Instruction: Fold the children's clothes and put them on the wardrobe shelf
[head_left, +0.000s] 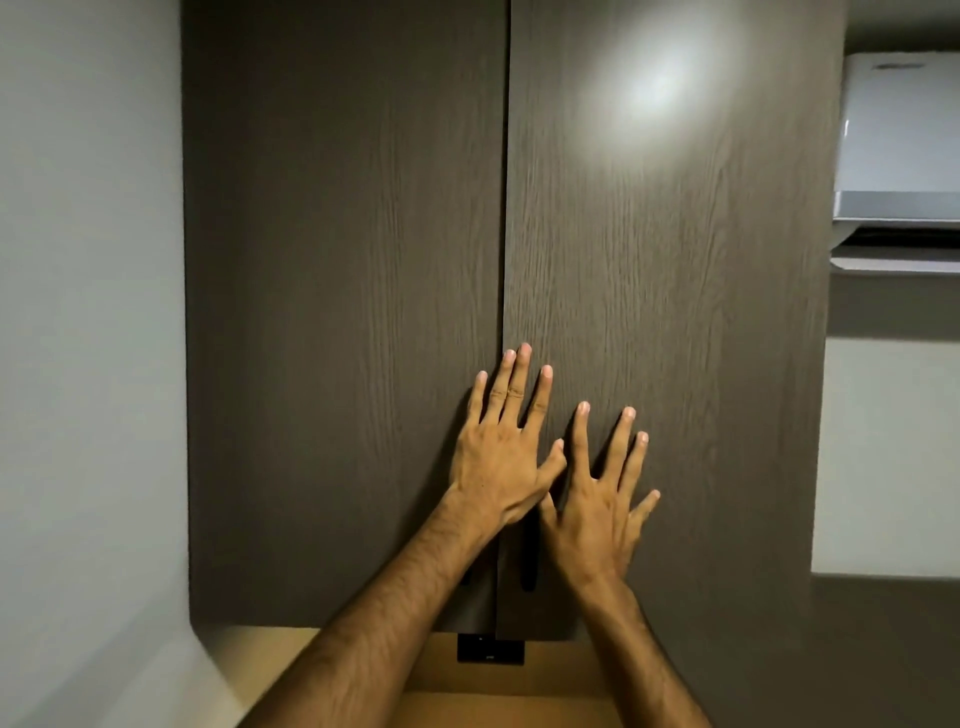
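Two dark wood-grain wardrobe doors fill the view, the left door (343, 312) and the right door (670, 322), both closed with a thin seam between them. My left hand (501, 447) lies flat with fingers spread across the seam, low on the doors. My right hand (597, 509) is flat and spread on the right door, just below and beside the left. Dark vertical handles (527, 564) show partly behind my wrists. No clothes are in view; the shelf is hidden behind the doors.
A pale wall (88, 338) stands to the left. An air conditioner (898, 156) hangs at upper right. Below the doors is a light brown surface (498, 686) with a small black fitting (490, 652).
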